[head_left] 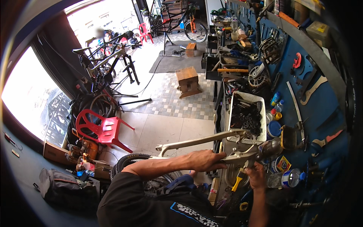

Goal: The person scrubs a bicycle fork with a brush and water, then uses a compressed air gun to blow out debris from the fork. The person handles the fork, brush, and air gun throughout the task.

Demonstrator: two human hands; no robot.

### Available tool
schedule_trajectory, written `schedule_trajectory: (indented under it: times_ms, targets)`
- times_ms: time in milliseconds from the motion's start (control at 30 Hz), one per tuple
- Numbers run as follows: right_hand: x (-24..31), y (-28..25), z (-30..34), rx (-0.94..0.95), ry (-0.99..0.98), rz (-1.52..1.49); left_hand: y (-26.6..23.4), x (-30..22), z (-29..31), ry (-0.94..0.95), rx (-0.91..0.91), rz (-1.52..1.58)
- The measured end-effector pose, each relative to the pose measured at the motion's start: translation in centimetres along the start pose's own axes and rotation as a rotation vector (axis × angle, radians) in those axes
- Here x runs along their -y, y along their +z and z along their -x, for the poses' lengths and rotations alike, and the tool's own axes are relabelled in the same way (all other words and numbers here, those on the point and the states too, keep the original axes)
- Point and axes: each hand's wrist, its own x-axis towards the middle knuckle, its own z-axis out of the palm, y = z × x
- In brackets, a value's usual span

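Blue tool wall (323, 102) stood rightward.
My left fingers (218, 156) clamped a pale bicycle-frame part (200, 140); right fingers (258, 169) gripped its end.

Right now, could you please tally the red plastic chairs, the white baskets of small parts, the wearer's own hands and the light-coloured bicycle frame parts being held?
Red chairs: 2 (near chair, far chair)
White basket: 1
Hands: 2 (left hand, right hand)
Held frame part: 1
Total: 6
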Motion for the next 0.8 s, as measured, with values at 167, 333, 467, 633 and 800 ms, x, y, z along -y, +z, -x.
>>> schedule_trajectory:
  times_ms: [167, 333, 467, 633, 800]
  targets:
    - [-2.9, 7.2, -2.1, -0.344, -0.230, -0.965, 3.9, -0.8, -1.2, -0.066, -0.187, 0.148]
    - [-4.2, 6.3, -2.3, -0.303, -0.329, -0.966, 4.6, -0.2, -1.2, -0.023, -0.224, 0.158]
    - [-0.6, 1.0, -0.5, -0.031, -0.086, -0.293, 0.9, -0.2, -0.3, 0.018, -0.064, 0.053]
    - [0.6, -1.3, 0.2, 0.043, 0.082, 0.182, 0.3, -0.1, 0.0, 0.027, 0.002, -0.017]
    - [-3.7, 4.7, -1.7, -0.291, -0.286, -0.732, 4.4, -0.1, -1.1, -0.018, -0.243, 0.226]
